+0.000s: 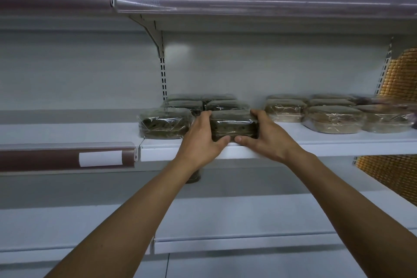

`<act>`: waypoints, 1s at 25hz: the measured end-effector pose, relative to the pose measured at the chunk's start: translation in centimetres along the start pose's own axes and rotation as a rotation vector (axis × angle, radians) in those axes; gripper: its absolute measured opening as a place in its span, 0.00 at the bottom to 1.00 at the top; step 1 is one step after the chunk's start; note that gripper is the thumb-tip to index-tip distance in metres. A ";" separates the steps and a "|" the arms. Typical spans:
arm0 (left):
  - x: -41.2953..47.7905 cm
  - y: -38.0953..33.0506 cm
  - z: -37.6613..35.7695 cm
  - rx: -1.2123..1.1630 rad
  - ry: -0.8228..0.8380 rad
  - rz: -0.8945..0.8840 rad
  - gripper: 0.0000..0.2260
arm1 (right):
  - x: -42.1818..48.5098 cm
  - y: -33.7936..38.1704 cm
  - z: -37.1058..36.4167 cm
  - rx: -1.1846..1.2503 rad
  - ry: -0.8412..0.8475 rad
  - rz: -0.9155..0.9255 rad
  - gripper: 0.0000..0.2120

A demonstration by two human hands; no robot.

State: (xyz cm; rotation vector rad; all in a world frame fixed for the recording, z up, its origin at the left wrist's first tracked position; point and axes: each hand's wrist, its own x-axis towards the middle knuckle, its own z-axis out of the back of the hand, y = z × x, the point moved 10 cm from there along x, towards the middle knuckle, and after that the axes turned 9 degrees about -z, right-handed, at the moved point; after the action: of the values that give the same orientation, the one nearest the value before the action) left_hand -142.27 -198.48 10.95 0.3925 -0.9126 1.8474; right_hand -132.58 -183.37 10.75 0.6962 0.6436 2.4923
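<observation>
Plastic-wrapped and dark green, the pack [233, 124] is sitting at the front edge of the white shelf [327, 140], just beside a matching pack [163, 123]. The left hand [203, 140] is gripping its left end and the right hand [267, 136] its right end, thumbs pressing along its lower front.

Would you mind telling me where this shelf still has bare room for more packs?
Bare shelf lies left of the dark packs, and a narrow gap separates them from the pale packs. The right end is crowded.
</observation>
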 end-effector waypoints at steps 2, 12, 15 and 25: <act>-0.3 0.0 0.2 0.024 0.065 0.001 0.39 | -0.7 0.5 0.4 -0.056 -0.003 0.023 0.46; -4.6 -1.3 3.6 0.036 0.149 -0.065 0.43 | -6.9 3.9 0.9 -0.160 -0.010 0.109 0.46; -7.5 -1.6 5.3 0.049 0.103 -0.095 0.42 | -9.3 5.2 0.4 -0.179 -0.027 0.166 0.43; -17.8 2.4 8.0 0.098 0.078 -0.038 0.39 | -15.2 8.5 -6.6 -0.208 0.105 0.301 0.39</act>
State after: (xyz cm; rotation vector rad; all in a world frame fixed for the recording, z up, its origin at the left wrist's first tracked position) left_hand -137.37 -216.29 4.19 0.3932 -0.7591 1.8646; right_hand -127.39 -200.36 5.04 0.6248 0.3263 2.8363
